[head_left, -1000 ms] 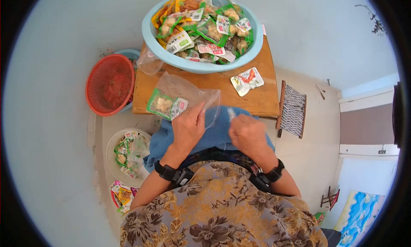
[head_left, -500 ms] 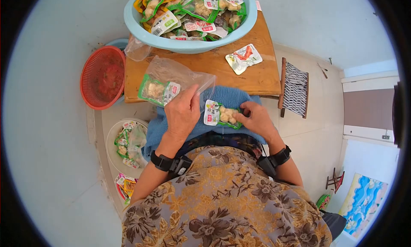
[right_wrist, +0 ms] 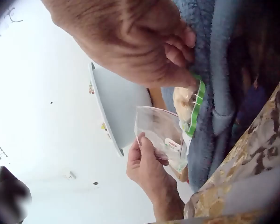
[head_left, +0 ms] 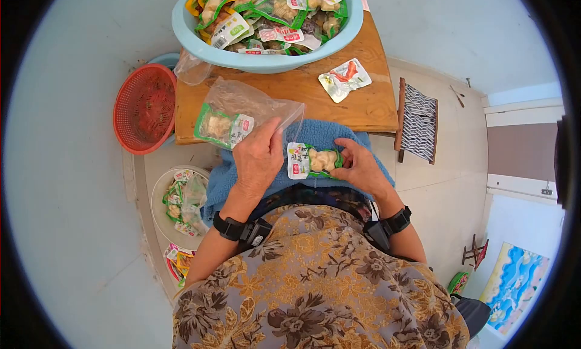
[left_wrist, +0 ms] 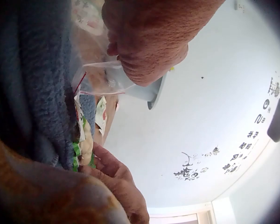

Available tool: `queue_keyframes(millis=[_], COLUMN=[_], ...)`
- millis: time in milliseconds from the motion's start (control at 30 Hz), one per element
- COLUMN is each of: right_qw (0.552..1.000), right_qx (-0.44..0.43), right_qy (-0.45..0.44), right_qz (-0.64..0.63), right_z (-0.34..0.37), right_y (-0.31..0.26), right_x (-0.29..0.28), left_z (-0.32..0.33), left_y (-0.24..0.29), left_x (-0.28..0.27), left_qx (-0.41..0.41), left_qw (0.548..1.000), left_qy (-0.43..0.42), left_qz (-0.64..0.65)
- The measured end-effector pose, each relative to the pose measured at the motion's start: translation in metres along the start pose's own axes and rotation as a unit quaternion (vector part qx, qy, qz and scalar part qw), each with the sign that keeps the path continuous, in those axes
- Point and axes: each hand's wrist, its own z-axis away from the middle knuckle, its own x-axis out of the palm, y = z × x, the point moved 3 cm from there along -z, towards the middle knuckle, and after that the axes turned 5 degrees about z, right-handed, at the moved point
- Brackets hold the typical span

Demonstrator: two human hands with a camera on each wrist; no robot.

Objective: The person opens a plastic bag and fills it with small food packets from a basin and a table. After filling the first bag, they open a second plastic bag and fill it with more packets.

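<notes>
My left hand pinches the edge of a clear zip bag, whose mouth faces right in the head view. Inside the bag lies a green-edged snack packet with pale contents and a white label. My right hand holds a similar packet by its right end, thumb and fingers around that end. This packet sits low over the blue towel on the lap, its white label turned toward the bag. In the right wrist view, the left hand grips the bag's rim, and the mouth gapes.
A light blue basin heaped with snack packets stands on the wooden table. One white packet with a red picture lies at the table's right. Left are a red colander and a pale tub with packets; a folding stool stands right.
My right hand, blurred and over the towel a second ago, came to hold a packet by half a second ago; since then it moved slightly left. My left hand keeps hold of the bag.
</notes>
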Motion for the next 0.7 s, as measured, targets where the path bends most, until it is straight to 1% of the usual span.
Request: queue_keyframes(millis=[33, 100, 133, 200, 233, 267, 300, 333, 400, 433, 500, 533, 600, 633, 700], right_qw=[1.000, 0.996, 0.996, 0.982, 0.982, 0.986, 0.980, 0.979, 0.967, 0.967, 0.964, 0.963, 0.964, 0.964, 0.938], right_qx=[0.000, -0.002, -0.002, -0.010, -0.012, -0.085, -0.157, -0.159, -0.239, -0.240, -0.265, -0.267, -0.256, -0.256, -0.301], right_qy=[0.000, 0.025, 0.025, 0.047, 0.047, 0.078, 0.108, 0.107, 0.086, 0.086, 0.027, 0.027, 0.028, 0.028, 0.156], right_qz=[0.000, -0.083, -0.083, -0.182, -0.182, -0.123, -0.064, -0.064, -0.004, -0.004, 0.001, 0.002, 0.069, 0.070, 0.066], right_z=[0.000, -0.002, -0.002, -0.004, -0.006, -0.008, -0.009, -0.010, -0.010, -0.013, -0.018, -0.022, -0.031, -0.035, -0.042], right_y=[0.002, 0.007, 0.009, 0.012, 0.011, 0.005, -0.002, -0.010, -0.037, -0.044, -0.058, -0.065, -0.077, -0.079, -0.080], right_x=[0.000, 0.000, 0.000, -0.003, -0.006, -0.012, -0.017, -0.022, -0.032, -0.036, -0.040, -0.041, -0.036, -0.028, -0.021], left_z=[0.000, 0.000, -0.001, -0.001, -0.001, -0.001, 0.000, 0.000, 0.000, 0.000, -0.001, -0.001, -0.001, -0.001, -0.002], left_y=[0.000, 0.000, 0.001, 0.002, 0.002, 0.002, 0.002, 0.000, -0.001, -0.002, -0.001, -0.001, 0.001, 0.002, 0.002], left_x=[0.000, 0.000, -0.001, -0.002, -0.002, -0.002, -0.002, -0.001, -0.001, -0.001, -0.001, -0.001, -0.001, -0.002, -0.001], left_qx=[0.000, 0.000, -0.007, -0.014, -0.017, -0.020, -0.019, -0.016, -0.013, -0.015, -0.017, -0.011, -0.005, -0.015, -0.024], left_qw=[1.000, 1.000, 1.000, 1.000, 1.000, 1.000, 1.000, 1.000, 1.000, 1.000, 1.000, 1.000, 1.000, 1.000, 1.000], left_qy=[0.000, 0.000, -0.007, -0.013, -0.013, -0.013, -0.012, -0.008, -0.004, -0.006, -0.007, -0.004, 0.000, -0.006, -0.010], left_qz=[0.001, 0.002, -0.002, -0.007, -0.009, -0.012, -0.012, -0.008, -0.004, -0.001, 0.002, 0.000, -0.002, -0.001, 0.001])
